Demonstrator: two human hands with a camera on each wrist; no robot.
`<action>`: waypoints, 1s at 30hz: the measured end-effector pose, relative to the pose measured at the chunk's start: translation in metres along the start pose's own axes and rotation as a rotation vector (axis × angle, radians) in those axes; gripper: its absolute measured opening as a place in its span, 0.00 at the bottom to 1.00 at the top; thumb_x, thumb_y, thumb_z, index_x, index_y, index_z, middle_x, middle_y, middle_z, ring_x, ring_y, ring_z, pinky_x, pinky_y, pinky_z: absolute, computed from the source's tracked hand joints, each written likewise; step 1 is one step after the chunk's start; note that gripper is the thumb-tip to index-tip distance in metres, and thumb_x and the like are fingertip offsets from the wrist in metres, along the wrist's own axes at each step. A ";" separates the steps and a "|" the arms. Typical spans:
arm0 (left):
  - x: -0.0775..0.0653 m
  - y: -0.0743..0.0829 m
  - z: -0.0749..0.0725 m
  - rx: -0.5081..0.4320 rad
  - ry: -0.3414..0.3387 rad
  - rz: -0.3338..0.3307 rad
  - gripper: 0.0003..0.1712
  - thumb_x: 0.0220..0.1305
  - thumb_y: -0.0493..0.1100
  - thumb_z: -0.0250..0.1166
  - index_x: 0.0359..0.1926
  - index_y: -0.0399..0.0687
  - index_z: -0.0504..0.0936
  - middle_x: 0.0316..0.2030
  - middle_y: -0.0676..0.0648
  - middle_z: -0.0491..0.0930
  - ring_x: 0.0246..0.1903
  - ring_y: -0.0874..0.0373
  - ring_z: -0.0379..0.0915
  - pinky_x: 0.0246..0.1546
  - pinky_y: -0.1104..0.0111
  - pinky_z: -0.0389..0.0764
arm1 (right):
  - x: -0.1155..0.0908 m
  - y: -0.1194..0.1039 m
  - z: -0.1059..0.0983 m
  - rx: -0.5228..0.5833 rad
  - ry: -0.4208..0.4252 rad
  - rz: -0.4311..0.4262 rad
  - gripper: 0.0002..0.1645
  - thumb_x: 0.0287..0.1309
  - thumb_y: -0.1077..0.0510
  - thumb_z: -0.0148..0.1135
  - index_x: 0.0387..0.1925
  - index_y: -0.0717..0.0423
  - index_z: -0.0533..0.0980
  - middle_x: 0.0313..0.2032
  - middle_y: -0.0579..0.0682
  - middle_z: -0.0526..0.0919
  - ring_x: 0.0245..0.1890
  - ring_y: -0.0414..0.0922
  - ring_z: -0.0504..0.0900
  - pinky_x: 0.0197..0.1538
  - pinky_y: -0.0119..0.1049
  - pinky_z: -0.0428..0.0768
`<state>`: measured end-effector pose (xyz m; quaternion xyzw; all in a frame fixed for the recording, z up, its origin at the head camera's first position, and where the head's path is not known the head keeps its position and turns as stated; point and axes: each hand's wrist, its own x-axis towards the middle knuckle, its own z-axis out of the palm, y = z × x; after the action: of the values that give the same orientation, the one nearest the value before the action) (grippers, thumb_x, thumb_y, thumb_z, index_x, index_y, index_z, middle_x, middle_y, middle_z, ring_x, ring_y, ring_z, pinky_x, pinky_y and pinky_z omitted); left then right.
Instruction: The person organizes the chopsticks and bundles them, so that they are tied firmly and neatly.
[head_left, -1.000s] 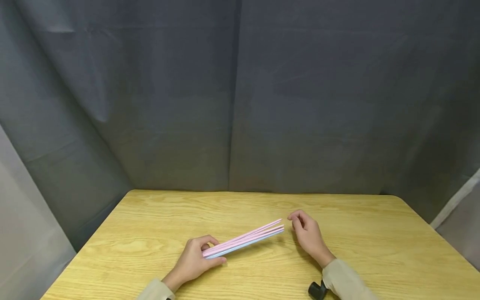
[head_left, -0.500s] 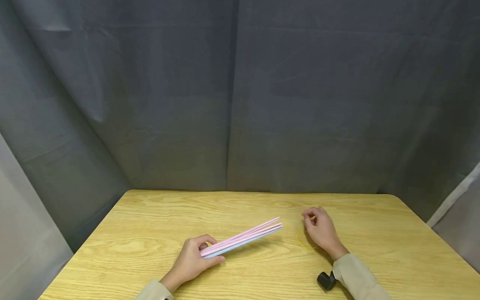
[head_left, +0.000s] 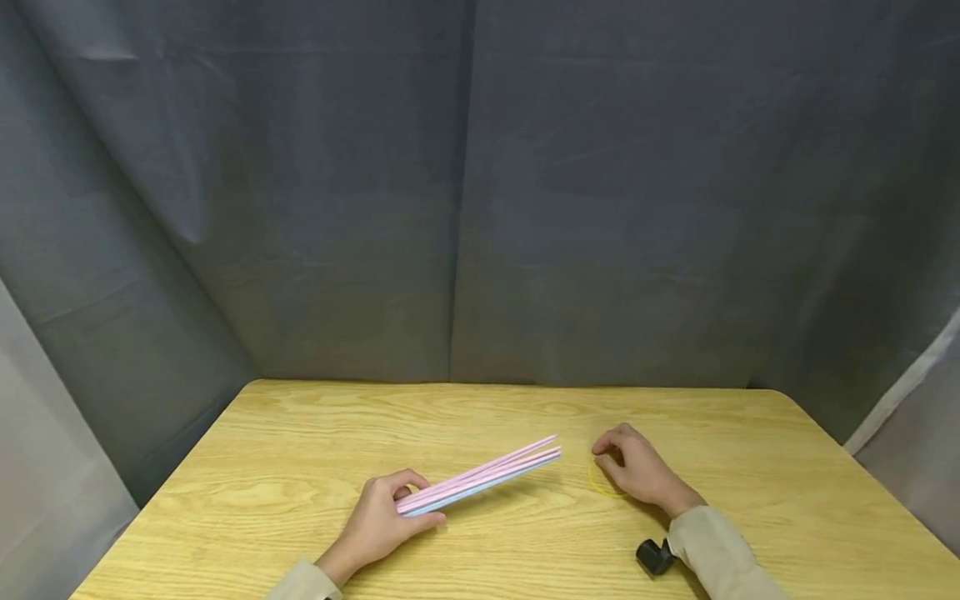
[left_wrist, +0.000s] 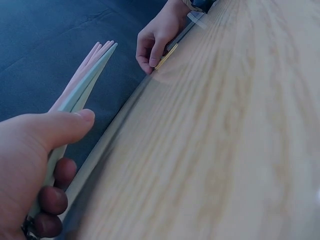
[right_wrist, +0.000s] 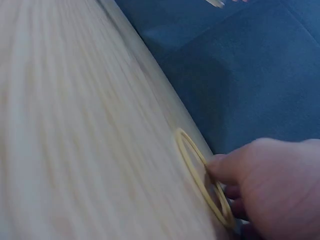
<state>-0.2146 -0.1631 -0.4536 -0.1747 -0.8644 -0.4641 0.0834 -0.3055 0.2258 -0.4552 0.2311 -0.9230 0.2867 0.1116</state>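
A bundle of pink and blue sticks [head_left: 480, 482] is pointing toward two o'clock over the wooden table [head_left: 300, 467], its far tips fanning slightly apart and its near end, at eight o'clock, being gripped between the thumb and fingers of the left hand [head_left: 378, 521]. Toward three o'clock, apart from the bundle, the right hand [head_left: 643, 473] is pinching a looped yellow band [right_wrist: 194, 176] close to the tabletop, while a dark curtain [head_left: 465, 208] is hanging at twelve o'clock, beyond the table.
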 end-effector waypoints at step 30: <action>0.000 0.000 0.002 0.046 0.019 -0.013 0.19 0.43 0.50 0.79 0.35 0.52 0.82 0.15 0.59 0.72 0.14 0.72 0.61 0.17 0.76 0.66 | 0.007 -0.018 0.010 1.266 -0.083 0.202 0.07 0.72 0.65 0.35 0.45 0.55 0.61 0.36 0.44 0.79 0.37 0.40 0.79 0.44 0.32 0.75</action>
<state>-0.2148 -0.1613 -0.4542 -0.1628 -0.8751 -0.4463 0.0925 -0.3034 0.2044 -0.4523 0.1753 -0.5957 0.7761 -0.1099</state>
